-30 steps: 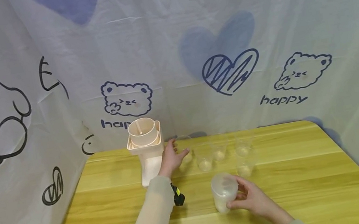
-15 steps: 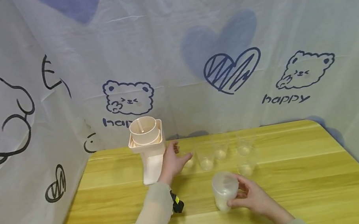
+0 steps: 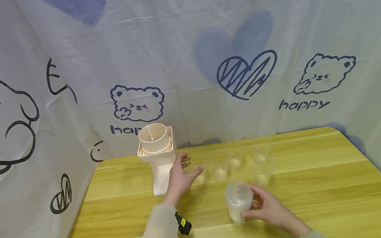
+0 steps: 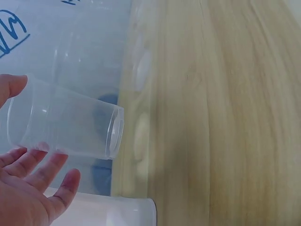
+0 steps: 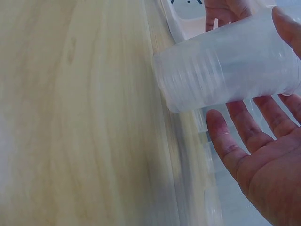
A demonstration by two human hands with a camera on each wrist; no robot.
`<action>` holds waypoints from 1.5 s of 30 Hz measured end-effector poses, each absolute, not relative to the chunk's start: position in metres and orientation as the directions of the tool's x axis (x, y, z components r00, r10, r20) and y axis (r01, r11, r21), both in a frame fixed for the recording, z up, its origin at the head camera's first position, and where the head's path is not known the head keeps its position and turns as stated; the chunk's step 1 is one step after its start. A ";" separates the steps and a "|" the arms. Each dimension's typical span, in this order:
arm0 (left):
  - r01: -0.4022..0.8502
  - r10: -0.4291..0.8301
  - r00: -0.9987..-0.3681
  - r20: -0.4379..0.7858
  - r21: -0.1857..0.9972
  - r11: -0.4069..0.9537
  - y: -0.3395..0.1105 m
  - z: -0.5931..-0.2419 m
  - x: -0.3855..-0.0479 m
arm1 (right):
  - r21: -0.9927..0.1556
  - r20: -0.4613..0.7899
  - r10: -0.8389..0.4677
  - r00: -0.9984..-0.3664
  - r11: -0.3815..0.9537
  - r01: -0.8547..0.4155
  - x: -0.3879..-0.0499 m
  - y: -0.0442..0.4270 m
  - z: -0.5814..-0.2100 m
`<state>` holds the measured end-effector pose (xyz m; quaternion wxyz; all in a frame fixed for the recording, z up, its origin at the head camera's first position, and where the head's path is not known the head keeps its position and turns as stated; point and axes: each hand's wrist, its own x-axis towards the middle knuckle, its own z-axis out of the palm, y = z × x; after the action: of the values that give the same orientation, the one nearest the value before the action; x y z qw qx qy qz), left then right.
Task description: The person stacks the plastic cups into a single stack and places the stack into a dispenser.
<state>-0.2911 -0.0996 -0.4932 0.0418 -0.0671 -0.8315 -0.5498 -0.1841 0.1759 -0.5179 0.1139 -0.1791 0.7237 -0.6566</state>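
Observation:
My right hand [image 3: 269, 209] grips a stack of translucent cups [image 3: 238, 202] upright near the middle of the table; in the right wrist view its thumb and fingers lie on either side of the stack [image 5: 225, 66]. At the back, my left hand [image 3: 180, 178] is beside the leftmost clear cup [image 3: 199, 175], fingers spread and loosely bent. In the left wrist view that cup [image 4: 75, 122] stands between the thumb and the fingers of my left hand [image 4: 28, 188], which are near its rim and side; whether they touch it I cannot tell.
A cream-coloured device [image 3: 157, 154] with a round top stands just left of my left hand. More clear cups, such as one [image 3: 219, 171] in the middle and one [image 3: 262, 176] at the right, stand on the wooden table [image 3: 321, 189]. A printed cloth [image 3: 179, 53] hangs behind.
My left hand has drawn back slightly toward me, while the cup beside it stays standing. My right hand keeps its hold on the stack. The head view has shifted slightly.

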 end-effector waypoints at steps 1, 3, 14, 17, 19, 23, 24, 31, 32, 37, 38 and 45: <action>0.164 0.067 -0.986 0.149 0.908 0.385 -0.100 -0.493 -0.290 | -0.991 0.073 -0.408 -0.910 0.076 -0.114 -0.184 0.176 -0.518; 0.176 0.070 -0.984 0.161 0.905 0.387 -0.100 -0.492 -0.287 | -0.989 0.085 -0.405 -0.910 0.080 -0.127 -0.185 0.175 -0.519; 0.245 0.106 -0.969 0.221 0.894 0.375 -0.104 -0.479 -0.266 | -0.988 0.096 -0.406 -0.909 0.071 -0.137 -0.187 0.174 -0.522; 0.277 0.119 -0.961 0.251 0.889 0.365 -0.105 -0.473 -0.260 | -0.988 0.081 -0.398 -0.914 0.086 -0.126 -0.187 0.173 -0.522; 0.303 0.128 -0.953 0.275 0.884 0.357 -0.105 -0.468 -0.256 | -0.986 0.085 -0.399 -0.913 0.096 -0.134 -0.188 0.173 -0.522; 0.353 0.147 -0.936 0.321 0.874 0.335 -0.103 -0.457 -0.247 | -0.984 0.091 -0.389 -0.917 0.107 -0.143 -0.188 0.172 -0.522; 0.362 0.150 -0.932 0.331 0.871 0.331 -0.102 -0.453 -0.245 | -0.983 0.093 -0.387 -0.917 0.109 -0.146 -0.188 0.172 -0.522; 0.435 0.183 -0.899 0.398 0.857 0.275 -0.098 -0.431 -0.233 | -0.984 0.090 -0.384 -0.919 0.106 -0.141 -0.189 0.172 -0.522; 0.445 0.188 -0.894 0.407 0.855 0.265 -0.097 -0.428 -0.232 | -0.985 0.089 -0.383 -0.919 0.106 -0.140 -0.189 0.172 -0.522; 0.481 0.222 -0.871 0.437 0.850 0.214 -0.094 -0.417 -0.225 | -0.984 0.098 -0.382 -0.919 0.100 -0.146 -0.190 0.171 -0.523; 0.487 0.232 -0.867 0.441 0.848 0.208 -0.093 -0.414 -0.224 | -0.984 0.103 -0.382 -0.919 0.097 -0.150 -0.190 0.171 -0.523; 0.520 0.294 -0.836 0.463 0.839 0.159 -0.082 -0.397 -0.211 | -0.977 0.152 -0.394 -0.906 0.080 -0.199 -0.190 0.171 -0.527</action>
<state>-0.2113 -0.0817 -0.3969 0.0958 -0.2698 -0.7551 -0.5898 -0.1903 0.1714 -0.5268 0.0752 -0.2027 0.7309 -0.6473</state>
